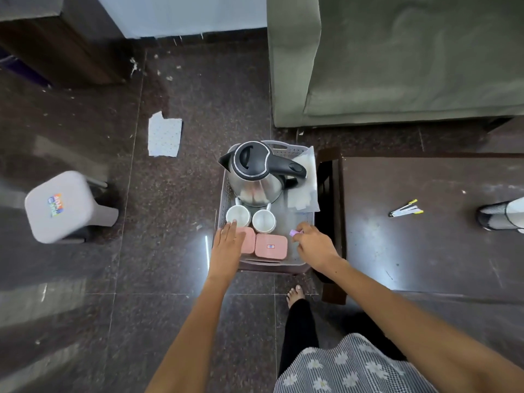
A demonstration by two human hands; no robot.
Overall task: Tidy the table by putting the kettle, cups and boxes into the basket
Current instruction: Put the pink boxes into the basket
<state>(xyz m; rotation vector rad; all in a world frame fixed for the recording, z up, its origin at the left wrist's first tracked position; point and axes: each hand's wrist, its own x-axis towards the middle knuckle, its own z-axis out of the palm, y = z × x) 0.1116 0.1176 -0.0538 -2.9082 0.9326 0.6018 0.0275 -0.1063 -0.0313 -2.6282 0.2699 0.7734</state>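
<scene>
the grey perforated basket (224,194) sits on the dark floor just beside the end of the dark table (425,222), and everything for the task is already inside it. the steel kettle (256,173) with its black lid and handle stands upright at the far end, hiding much of the basket floor behind it. two white cups (238,215) stand side by side in the middle, their handles half tucked under the kettle's edge. two pink boxes (270,246) lie flat at the near end; the right one shows fully with a small label, while the left one is mostly covered. the left hand (226,242) lies over that left box with fingers straight and together, fingertips reaching the rim of the left cup. the right hand (313,245) hovers at the basket's right rim, fingers curled and pinching a small purple object (293,232), perhaps a wrapper, too small to make out. some clear plastic wrapping (304,180) lies crumpled in the basket's far right corner. on the table are a few pens (405,209), and a netted white thing at the right edge is cut off. a grey stool (65,205) stands well to the left.
</scene>
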